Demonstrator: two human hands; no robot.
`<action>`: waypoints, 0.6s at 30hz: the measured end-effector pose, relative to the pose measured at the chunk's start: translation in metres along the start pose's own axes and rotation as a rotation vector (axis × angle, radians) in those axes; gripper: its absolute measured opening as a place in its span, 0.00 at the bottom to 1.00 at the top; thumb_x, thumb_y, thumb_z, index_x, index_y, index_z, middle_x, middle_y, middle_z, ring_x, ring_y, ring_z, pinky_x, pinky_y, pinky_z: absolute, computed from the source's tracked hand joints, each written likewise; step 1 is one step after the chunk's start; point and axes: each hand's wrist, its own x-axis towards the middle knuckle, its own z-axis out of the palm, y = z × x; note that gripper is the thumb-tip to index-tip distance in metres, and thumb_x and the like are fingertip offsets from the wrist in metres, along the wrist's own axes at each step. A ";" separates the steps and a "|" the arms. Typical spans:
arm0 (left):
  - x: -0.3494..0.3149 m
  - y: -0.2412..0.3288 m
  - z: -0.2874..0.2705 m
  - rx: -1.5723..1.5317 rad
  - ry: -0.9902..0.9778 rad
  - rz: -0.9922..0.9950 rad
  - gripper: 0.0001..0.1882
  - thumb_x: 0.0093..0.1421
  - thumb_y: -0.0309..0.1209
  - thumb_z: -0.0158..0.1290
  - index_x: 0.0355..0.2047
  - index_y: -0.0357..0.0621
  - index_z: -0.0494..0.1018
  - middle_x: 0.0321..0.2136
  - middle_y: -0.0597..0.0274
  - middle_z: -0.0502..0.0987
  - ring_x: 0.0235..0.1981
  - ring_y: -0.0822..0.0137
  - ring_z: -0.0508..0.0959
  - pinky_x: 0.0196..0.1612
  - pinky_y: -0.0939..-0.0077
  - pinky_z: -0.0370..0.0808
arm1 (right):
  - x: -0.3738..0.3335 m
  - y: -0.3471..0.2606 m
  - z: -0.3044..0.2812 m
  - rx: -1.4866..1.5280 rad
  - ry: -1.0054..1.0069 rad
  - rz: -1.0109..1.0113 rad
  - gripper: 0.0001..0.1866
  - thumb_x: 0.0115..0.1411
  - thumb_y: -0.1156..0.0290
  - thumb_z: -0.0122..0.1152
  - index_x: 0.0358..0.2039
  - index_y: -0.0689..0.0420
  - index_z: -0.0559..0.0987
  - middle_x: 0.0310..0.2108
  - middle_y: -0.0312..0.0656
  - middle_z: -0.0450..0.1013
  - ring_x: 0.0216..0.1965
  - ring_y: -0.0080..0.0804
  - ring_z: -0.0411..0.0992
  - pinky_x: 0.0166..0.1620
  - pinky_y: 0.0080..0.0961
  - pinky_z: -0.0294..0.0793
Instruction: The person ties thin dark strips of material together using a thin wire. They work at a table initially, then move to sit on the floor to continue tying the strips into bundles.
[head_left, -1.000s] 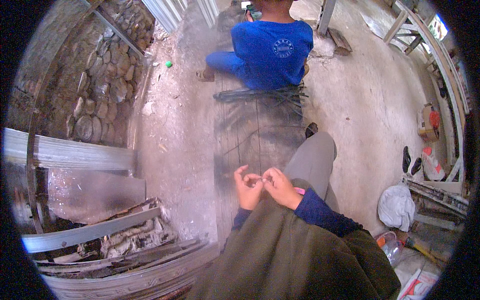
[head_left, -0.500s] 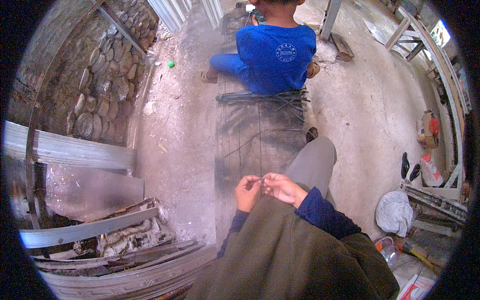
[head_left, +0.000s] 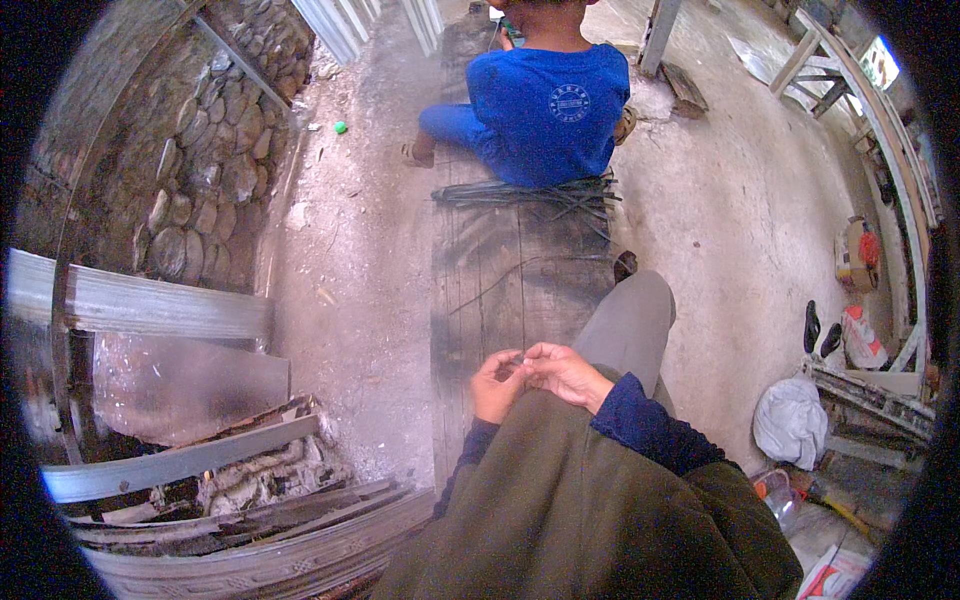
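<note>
Wooden bench (head_left: 478, 325) bears dark strips (head_left: 520, 192) behind a seated person (head_left: 545, 125); fingers (head_left: 548, 352) pinched, contents unclear.

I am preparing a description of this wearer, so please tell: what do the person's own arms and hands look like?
The left grip and right grip are bare hands, without gloves. The left sleeve and right sleeve are long and dark navy blue, with no clear marking on them. Finer details are too blurred to tell.
</note>
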 end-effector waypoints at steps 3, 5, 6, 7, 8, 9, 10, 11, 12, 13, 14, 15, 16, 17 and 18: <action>0.005 -0.013 -0.004 0.096 -0.010 0.065 0.10 0.48 0.25 0.54 0.33 0.36 0.70 0.28 0.64 0.73 0.28 0.75 0.72 0.32 0.84 0.69 | -0.001 -0.001 0.003 -0.037 0.006 -0.013 0.06 0.51 0.74 0.54 0.30 0.56 0.68 0.28 0.35 0.68 0.26 0.20 0.66 0.31 0.16 0.66; 0.010 -0.020 -0.009 -0.097 -0.077 -0.004 0.09 0.50 0.25 0.53 0.32 0.36 0.70 0.28 0.63 0.73 0.28 0.75 0.72 0.32 0.83 0.69 | 0.000 0.000 0.002 -0.069 0.012 -0.025 0.06 0.51 0.74 0.55 0.29 0.56 0.68 0.28 0.35 0.68 0.25 0.20 0.65 0.31 0.16 0.66; 0.012 -0.024 -0.012 -0.193 -0.110 -0.039 0.09 0.50 0.26 0.52 0.32 0.36 0.70 0.28 0.63 0.73 0.29 0.74 0.72 0.32 0.83 0.69 | 0.002 0.003 0.000 -0.088 0.013 -0.033 0.06 0.51 0.73 0.55 0.29 0.56 0.68 0.28 0.35 0.68 0.25 0.19 0.65 0.31 0.16 0.66; 0.012 -0.019 -0.013 -0.181 -0.120 -0.049 0.08 0.51 0.25 0.52 0.31 0.36 0.70 0.28 0.63 0.73 0.29 0.74 0.72 0.33 0.82 0.70 | 0.004 0.004 -0.001 -0.107 0.014 -0.041 0.07 0.51 0.73 0.55 0.29 0.56 0.68 0.28 0.35 0.68 0.25 0.19 0.65 0.30 0.16 0.66; 0.011 -0.013 -0.014 -0.169 -0.129 -0.059 0.07 0.51 0.25 0.51 0.30 0.36 0.70 0.28 0.62 0.73 0.29 0.73 0.72 0.33 0.81 0.70 | 0.004 0.004 -0.001 -0.117 0.014 -0.040 0.06 0.51 0.74 0.55 0.29 0.55 0.67 0.27 0.34 0.67 0.25 0.19 0.64 0.30 0.15 0.65; 0.011 -0.009 -0.014 -0.157 -0.139 -0.069 0.06 0.52 0.25 0.50 0.30 0.36 0.70 0.28 0.62 0.73 0.29 0.73 0.72 0.33 0.80 0.70 | 0.003 0.003 0.000 -0.126 0.015 -0.039 0.06 0.51 0.74 0.54 0.29 0.55 0.67 0.26 0.33 0.66 0.25 0.18 0.64 0.29 0.14 0.64; 0.012 -0.012 -0.014 -0.132 -0.127 -0.056 0.05 0.52 0.25 0.50 0.29 0.37 0.69 0.28 0.62 0.73 0.29 0.73 0.72 0.32 0.80 0.71 | 0.003 0.003 0.002 -0.137 0.013 -0.036 0.06 0.51 0.75 0.54 0.29 0.54 0.66 0.25 0.32 0.65 0.24 0.18 0.63 0.29 0.13 0.63; 0.014 -0.019 -0.015 -0.107 -0.115 -0.044 0.04 0.52 0.25 0.49 0.28 0.37 0.68 0.27 0.62 0.72 0.28 0.72 0.72 0.32 0.79 0.71 | 0.004 0.004 0.003 -0.185 0.028 -0.073 0.06 0.51 0.75 0.53 0.28 0.54 0.66 0.24 0.31 0.64 0.24 0.17 0.62 0.28 0.13 0.62; 0.016 -0.024 -0.016 -0.081 -0.103 -0.031 0.04 0.53 0.25 0.49 0.28 0.37 0.68 0.27 0.61 0.72 0.28 0.72 0.71 0.32 0.79 0.71 | 0.005 0.005 0.003 -0.234 0.042 -0.110 0.06 0.51 0.75 0.52 0.28 0.53 0.65 0.23 0.30 0.62 0.23 0.16 0.61 0.27 0.12 0.61; 0.018 -0.027 -0.015 -0.146 -0.041 0.004 0.04 0.53 0.26 0.49 0.28 0.37 0.67 0.27 0.61 0.72 0.28 0.72 0.71 0.31 0.79 0.71 | 0.005 0.007 0.003 -0.283 0.060 -0.150 0.06 0.51 0.76 0.51 0.28 0.52 0.64 0.22 0.29 0.61 0.23 0.16 0.60 0.27 0.11 0.60; 0.020 -0.030 -0.015 -0.210 0.021 0.039 0.04 0.53 0.26 0.49 0.27 0.38 0.67 0.27 0.61 0.72 0.27 0.72 0.71 0.30 0.80 0.70 | 0.008 0.011 0.003 -0.382 0.059 -0.231 0.06 0.51 0.76 0.50 0.28 0.52 0.63 0.22 0.29 0.60 0.22 0.15 0.60 0.26 0.11 0.59; 0.022 -0.033 -0.015 -0.275 0.084 0.075 0.04 0.53 0.26 0.48 0.27 0.38 0.67 0.26 0.61 0.72 0.27 0.73 0.71 0.29 0.81 0.70 | 0.014 0.018 0.003 -0.482 0.057 -0.313 0.07 0.51 0.76 0.49 0.28 0.51 0.63 0.21 0.28 0.59 0.22 0.14 0.59 0.25 0.11 0.58; 0.023 -0.033 -0.016 -0.316 0.094 0.046 0.04 0.54 0.27 0.48 0.28 0.39 0.66 0.27 0.61 0.72 0.27 0.73 0.71 0.29 0.82 0.69 | 0.019 0.022 0.002 -0.581 0.059 -0.393 0.07 0.51 0.76 0.49 0.28 0.51 0.62 0.21 0.28 0.58 0.22 0.14 0.58 0.25 0.11 0.57; 0.026 -0.035 -0.019 -0.349 0.084 0.018 0.04 0.54 0.27 0.48 0.28 0.40 0.66 0.27 0.61 0.72 0.27 0.73 0.71 0.29 0.82 0.70 | 0.025 0.024 0.001 -0.615 0.056 -0.436 0.07 0.52 0.75 0.49 0.27 0.51 0.62 0.21 0.27 0.58 0.21 0.14 0.58 0.25 0.11 0.57; 0.030 -0.036 -0.023 -0.381 0.074 -0.011 0.04 0.54 0.27 0.48 0.28 0.40 0.66 0.27 0.61 0.72 0.27 0.73 0.71 0.29 0.82 0.70 | 0.032 0.025 0.000 -0.650 0.053 -0.479 0.07 0.52 0.75 0.49 0.27 0.51 0.61 0.21 0.27 0.58 0.21 0.14 0.58 0.25 0.11 0.57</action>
